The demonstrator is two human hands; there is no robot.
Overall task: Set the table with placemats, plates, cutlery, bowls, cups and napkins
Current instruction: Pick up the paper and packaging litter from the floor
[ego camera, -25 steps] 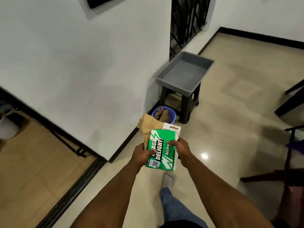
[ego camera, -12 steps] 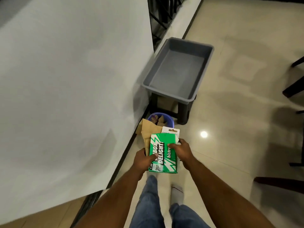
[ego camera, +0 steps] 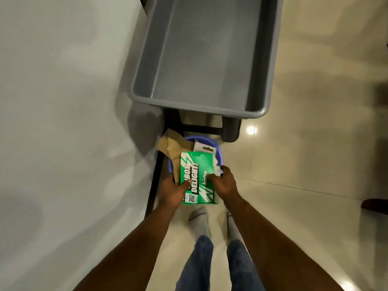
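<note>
Packaging is what's actually in play right now, not plates or cups: a green box (ego camera: 198,178) printed with "DELIGHT!" and "bistro" sits in both hands, held out directly over a small blue bin (ego camera: 217,152) on the floor. The left hand (ego camera: 173,191) grips the box's left edge with the thumb laid across the printed face, and some brown paper (ego camera: 172,147) sticks out behind the box on that side, so it looks like that hand is carrying both together. The right hand (ego camera: 223,183) is clenched around the right edge, also pinching a pale crumpled scrap. A white card with a hang slot (ego camera: 204,148) pokes up behind the box; hard to say whether it's held or already in the bin. Best guess is the person is tossing wrappers from the table things, which explains the flat two-handed hold right above the bin's mouth. Just beyond, a grey tub (ego camera: 197,106) rests on a dark stool (ego camera: 231,129) against the white wall (ego camera: 63,122), and nothing shows inside it. No table or surface is in view, so how far the setting has got can't be judged.
</note>
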